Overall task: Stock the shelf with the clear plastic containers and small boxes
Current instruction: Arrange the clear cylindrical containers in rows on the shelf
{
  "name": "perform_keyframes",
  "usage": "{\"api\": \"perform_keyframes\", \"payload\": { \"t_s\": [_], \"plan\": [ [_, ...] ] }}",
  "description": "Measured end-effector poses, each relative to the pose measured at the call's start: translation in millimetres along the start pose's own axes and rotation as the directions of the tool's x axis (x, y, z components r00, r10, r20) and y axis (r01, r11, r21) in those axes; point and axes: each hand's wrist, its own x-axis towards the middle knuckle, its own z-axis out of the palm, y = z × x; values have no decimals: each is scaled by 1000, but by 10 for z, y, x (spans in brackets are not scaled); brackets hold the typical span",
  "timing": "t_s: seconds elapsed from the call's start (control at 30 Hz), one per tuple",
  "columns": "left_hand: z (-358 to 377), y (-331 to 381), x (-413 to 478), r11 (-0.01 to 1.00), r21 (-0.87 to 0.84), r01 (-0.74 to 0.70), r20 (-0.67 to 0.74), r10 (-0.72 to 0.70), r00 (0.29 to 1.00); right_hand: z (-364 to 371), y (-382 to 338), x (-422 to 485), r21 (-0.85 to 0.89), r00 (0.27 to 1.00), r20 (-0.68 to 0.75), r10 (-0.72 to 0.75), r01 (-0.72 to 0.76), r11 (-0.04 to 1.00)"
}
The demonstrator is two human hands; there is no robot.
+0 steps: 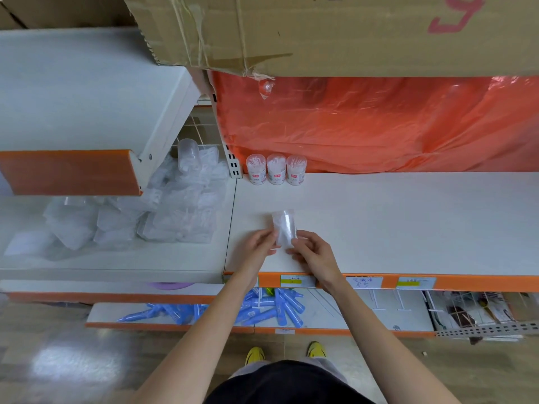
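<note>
White shelf (379, 223) mid-frame — my left hand (258, 243) and right hand (313, 252) pinch a clear plastic container (284, 228), likely light and slick — best held round its sides.

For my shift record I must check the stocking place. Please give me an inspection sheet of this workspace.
Surface: white shelf with orange front edge and price labels.
Job's things: three clear containers upright in a row at the back; one held container nearer the front.
Clutter: pile of clear packs on the shelf to the left.
Grippers: left hand and right hand both grip the held container.
Cables: nothing seen.
Surroundings: cardboard box above, orange plastic sheet behind, blue tubes on a lower shelf.
</note>
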Motion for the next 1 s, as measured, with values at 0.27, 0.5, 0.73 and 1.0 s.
{"api": "perform_keyframes", "payload": {
  "t_s": [0.27, 0.5, 0.73, 1.0],
  "plan": [
    [18, -5, -17, 1000, 7, -29, 20, 29, 999, 25, 25, 26, -71, 999, -50, -10, 7, 997],
    [15, -29, -15, 997, 72, -36, 43, 33, 999, 46, 5, -1, -122, 997, -71, -37, 29, 992],
    [-76, -30, 28, 1000, -32, -1, 90, 4, 996, -3, -20, -7, -54, 1000, -4, -27, 27, 998],
    [-106, -41, 55, 986, -143, 80, 71, -71, 995, 22, -21, 5, -53, 998, 62, 4, -1, 999]
  ]
}}
